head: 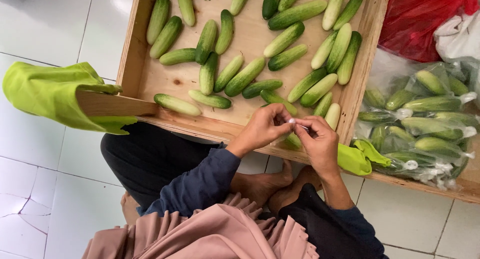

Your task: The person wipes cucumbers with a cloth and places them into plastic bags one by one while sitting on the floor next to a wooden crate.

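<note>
- At far left, a bright green cloth [47,91] is draped over a wooden handle sticking out from a shallow wooden tray [131,54].
- The tray holds many loose cucumbers [244,77], scattered singly across its floor.
- At the tray's near edge, the left hand [262,126] and right hand [317,141] meet, fingers pinched shut on a small white tie [291,121]; a bagged cucumber [294,140] shows just beneath them.
- This looks like the sealing step: the tie seems to be getting twisted closed, which calls for a steady pinch from both hands.
- At right, sealed clear bags of cucumbers [425,124] lie piled, with a red plastic bag [420,19] above them.
</note>
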